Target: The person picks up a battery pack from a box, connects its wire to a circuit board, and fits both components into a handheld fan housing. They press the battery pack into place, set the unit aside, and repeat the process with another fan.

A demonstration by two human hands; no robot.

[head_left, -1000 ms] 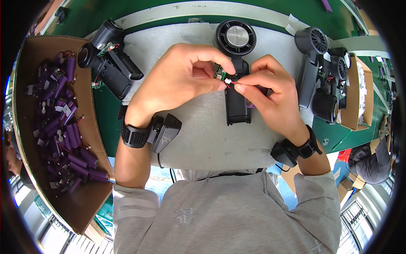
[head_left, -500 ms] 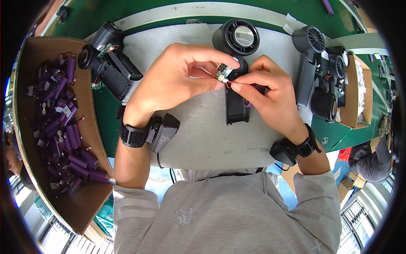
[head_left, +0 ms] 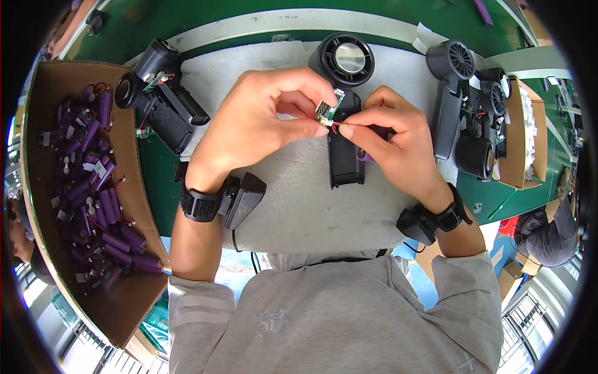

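Observation:
My left hand pinches a small green circuit board by its edge, over the handle of a black handheld fan. The fan's round head points away from me, and its handle lies open like a trough. Between my right thumb and forefinger are thin red wires, which meet a white connector at the board's near end. Part of a purple battery cell shows beneath my right hand; the palm hides the rest. Whether the plug is fully seated cannot be made out.
At the left stands a cardboard box of purple battery cells. An opened fan housing with a board lies beside it. Several black fan bodies are at the right, near a smaller carton. White foam sheet covers the green bench.
The circuit board has tilted more upright in my left fingers. The fan has shifted slightly left and nearer to me. My right hand keeps its pinch on the wires.

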